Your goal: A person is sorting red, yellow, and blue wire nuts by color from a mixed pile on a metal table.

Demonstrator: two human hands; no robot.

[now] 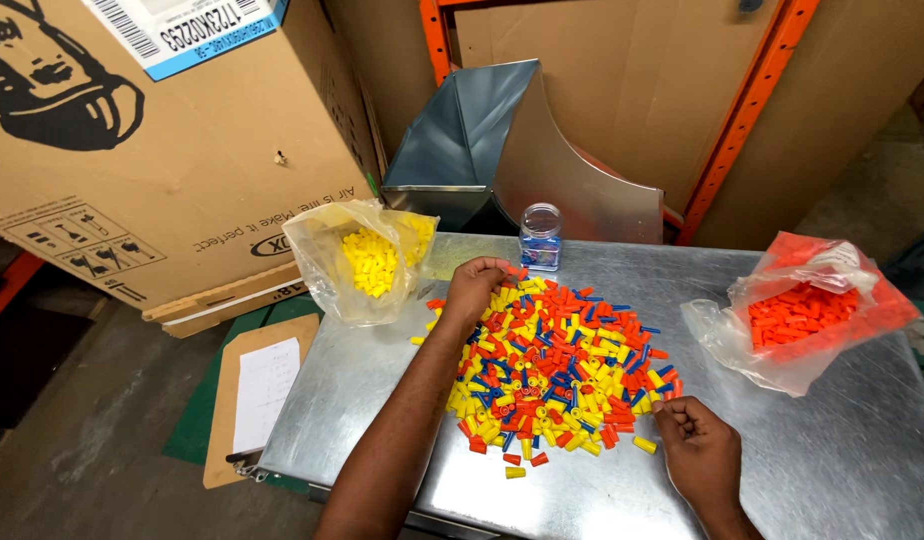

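A heap of small yellow, orange and blue plastic caps [557, 365] lies on a metal table [382, 370]. My left hand [472, 290] reaches over the far left of the heap, fingers pinched on a cap at its top edge. My right hand [697, 450] rests at the heap's near right corner, fingers curled; whether it holds a cap is hidden. A clear bag of yellow caps [367, 260] stands open just left of my left hand. A clear bag of orange caps [807, 305] lies at the right. A small clear jar with blue caps [540, 237] stands behind the heap.
A shiny metal chute [502, 150] stands behind the table. A big cardboard box [152, 140] fills the upper left. A clipboard with paper [262, 390] lies on the floor left of the table. Orange rack posts [752, 100] and cardboard line the back.
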